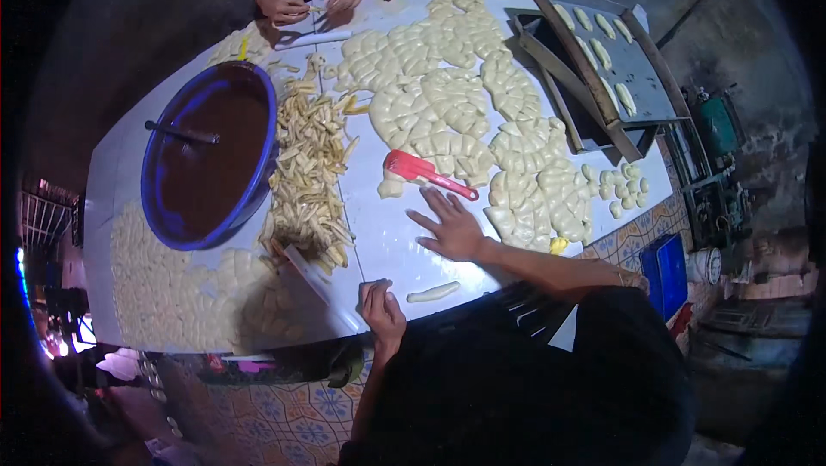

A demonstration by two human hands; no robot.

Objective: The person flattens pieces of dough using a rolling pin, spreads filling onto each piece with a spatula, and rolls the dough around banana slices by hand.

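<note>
We look down on a white tabletop (379,242) in a dim room with a patterned tile floor below its near edge. Our right hand (452,227) lies flat on the tabletop, fingers spread wide and holding nothing, its fingertips just short of a red scraper (423,172) that rests near the middle of the surface. Our left hand (380,308) sits at the near edge with its fingers curled in; we cannot tell whether it grips anything. Between the two hands, a little nearer the edge, lies a single rolled piece of pale dough (433,292), apart from both. Beyond the scraper spreads a broad mass of flattened dough pieces (447,96), overlapping one another across the far and right parts of the tabletop. To the left of our hands runs a heap of yellowish cut strips (310,165), and beside it stands a blue basin (209,154) filled with a brown paste, a dark utensil handle (181,132) lying across it. More pale dough pieces (172,290) cover the near left corner. At the far right a metal tray (615,57) carries shaped dough rolls in rows. At the far end, another person's hands (314,1) work at the tabletop, and a blue crate (664,270) stands on the floor at right.
</note>
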